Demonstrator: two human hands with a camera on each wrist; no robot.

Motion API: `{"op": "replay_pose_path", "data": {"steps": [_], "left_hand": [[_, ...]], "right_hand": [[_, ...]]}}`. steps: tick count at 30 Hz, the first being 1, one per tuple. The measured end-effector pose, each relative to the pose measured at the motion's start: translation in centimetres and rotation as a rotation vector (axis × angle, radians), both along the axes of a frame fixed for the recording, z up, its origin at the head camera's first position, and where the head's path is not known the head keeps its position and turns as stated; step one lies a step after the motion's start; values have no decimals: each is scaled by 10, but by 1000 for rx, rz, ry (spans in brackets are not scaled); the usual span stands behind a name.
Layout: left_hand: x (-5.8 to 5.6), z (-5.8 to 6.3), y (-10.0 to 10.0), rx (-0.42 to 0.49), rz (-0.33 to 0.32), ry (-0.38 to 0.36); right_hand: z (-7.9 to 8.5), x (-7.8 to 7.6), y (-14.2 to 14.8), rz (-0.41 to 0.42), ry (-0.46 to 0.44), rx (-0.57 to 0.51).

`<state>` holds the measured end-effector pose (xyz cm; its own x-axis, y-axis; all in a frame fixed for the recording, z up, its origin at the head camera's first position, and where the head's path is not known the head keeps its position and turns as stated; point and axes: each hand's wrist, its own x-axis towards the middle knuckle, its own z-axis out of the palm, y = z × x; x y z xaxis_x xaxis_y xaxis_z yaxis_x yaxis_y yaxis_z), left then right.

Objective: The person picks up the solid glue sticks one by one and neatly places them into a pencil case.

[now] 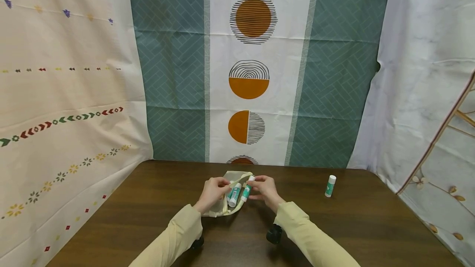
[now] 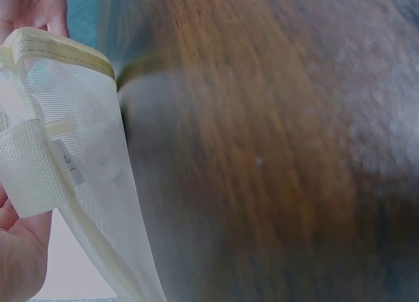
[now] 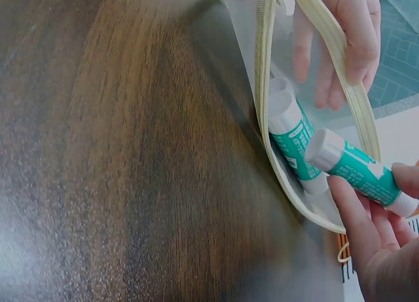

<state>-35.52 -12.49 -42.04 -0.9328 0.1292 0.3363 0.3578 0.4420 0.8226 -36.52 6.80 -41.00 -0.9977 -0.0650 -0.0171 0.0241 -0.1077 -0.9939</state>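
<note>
A see-through mesh zip pouch [image 2: 98,138] with cream edging lies on the table, its mouth spread wide in the right wrist view. My left hand [image 1: 214,191] grips the pouch's edge on the left side, fingers reaching over the zip. At the opening, my right hand [image 1: 268,191] pinches a green and white glue stick [image 3: 362,173] by one end, thumb on one side and fingers on the other. That stick slants over the mouth, its white cap pointing inward. Inside the pouch lie glue sticks [image 3: 292,137] of the same kind, side by side.
Another glue stick [image 1: 330,186] stands upright on the dark wooden table [image 1: 356,226] to the right. Patterned cloths [image 1: 174,94] hang behind the table and along both sides. Black wrist bands [image 1: 274,234] sit under the sleeves.
</note>
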Motion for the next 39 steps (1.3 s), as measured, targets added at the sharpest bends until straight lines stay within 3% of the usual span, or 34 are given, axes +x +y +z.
{"op": "replay_pose_path", "data": {"steps": [19, 30, 39], "left_hand": [[1, 2, 1, 1, 4, -5], [2, 2, 1, -5, 6, -20], [3, 2, 0, 2, -2, -18]], "right_hand": [[0, 4, -8, 51, -67, 57], [-6, 3, -12, 54, -53, 70], [-5, 2, -15, 53, -123, 92]]}}
